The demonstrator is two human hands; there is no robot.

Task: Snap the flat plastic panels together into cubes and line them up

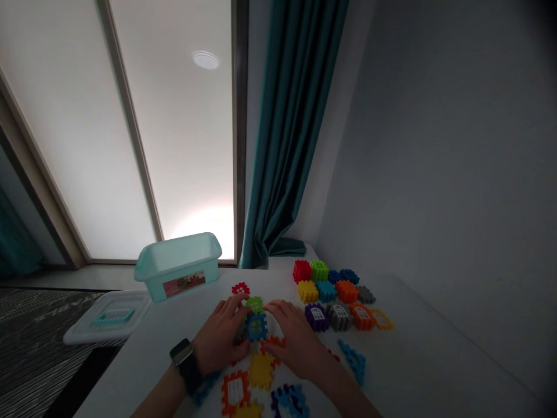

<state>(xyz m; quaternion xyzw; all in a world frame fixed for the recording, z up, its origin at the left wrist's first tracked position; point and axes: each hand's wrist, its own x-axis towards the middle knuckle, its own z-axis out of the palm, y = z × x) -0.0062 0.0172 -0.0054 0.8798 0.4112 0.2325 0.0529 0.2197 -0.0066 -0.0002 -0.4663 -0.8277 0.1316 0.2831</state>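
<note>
Both hands meet over a small stack of interlocking plastic blocks on the white table (413, 371). My left hand (221, 337), with a dark watch on its wrist, curls around the left side of a blue block (256, 327) topped by a green piece (254, 303). My right hand (293, 339) closes on the same stack from the right, its fingers over an orange piece (272, 343). A yellow block (261, 370), an orange frame piece (235, 392) and a blue-purple piece (289, 400) lie just in front of my hands.
A group of several coloured blocks (339, 296) sits to the right, a blue triangular piece (354, 359) nearer. A lone red piece (240, 288) lies behind my hands. A teal plastic bin (178, 264) and its lid (108, 322) stand at the left edge. Curtain and wall behind.
</note>
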